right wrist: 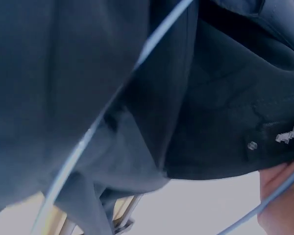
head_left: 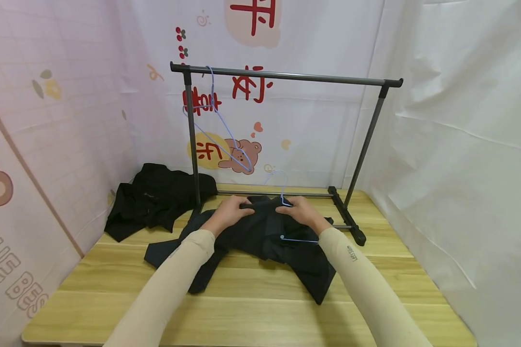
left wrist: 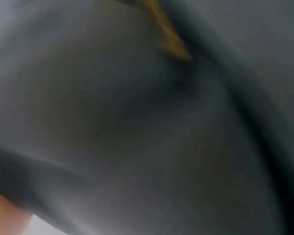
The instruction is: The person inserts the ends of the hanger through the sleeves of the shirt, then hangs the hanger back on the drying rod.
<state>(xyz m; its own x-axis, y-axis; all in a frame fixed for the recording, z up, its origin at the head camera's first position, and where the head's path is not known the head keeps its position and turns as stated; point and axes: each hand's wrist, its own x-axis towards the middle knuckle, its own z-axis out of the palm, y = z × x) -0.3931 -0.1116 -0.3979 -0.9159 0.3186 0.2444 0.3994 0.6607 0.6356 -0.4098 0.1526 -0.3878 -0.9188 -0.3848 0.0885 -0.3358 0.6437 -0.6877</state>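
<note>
A dark garment (head_left: 252,233) is bunched over the middle of the table, with loose ends spreading left and right. My left hand (head_left: 230,212) pinches its upper edge between thumb and fingers. At the upper right, my right hand (head_left: 303,212) grips the cloth beside the neck of a blue wire hanger (head_left: 285,180). The hanger's hook stands above the garment, and part of its wire runs across the cloth below the right hand. In the right wrist view the hanger wire (right wrist: 83,142) crosses dark fabric bearing a small stud (right wrist: 252,145). Blurred dark cloth (left wrist: 112,122) fills the left wrist view.
A grey metal clothes rack (head_left: 286,76) stands at the back of the wooden table (head_left: 252,308). Another blue wire hanger (head_left: 226,126) hangs at its left end. A black garment (head_left: 156,193) lies heaped at the back left. Printed white sheets (head_left: 321,135) surround the table.
</note>
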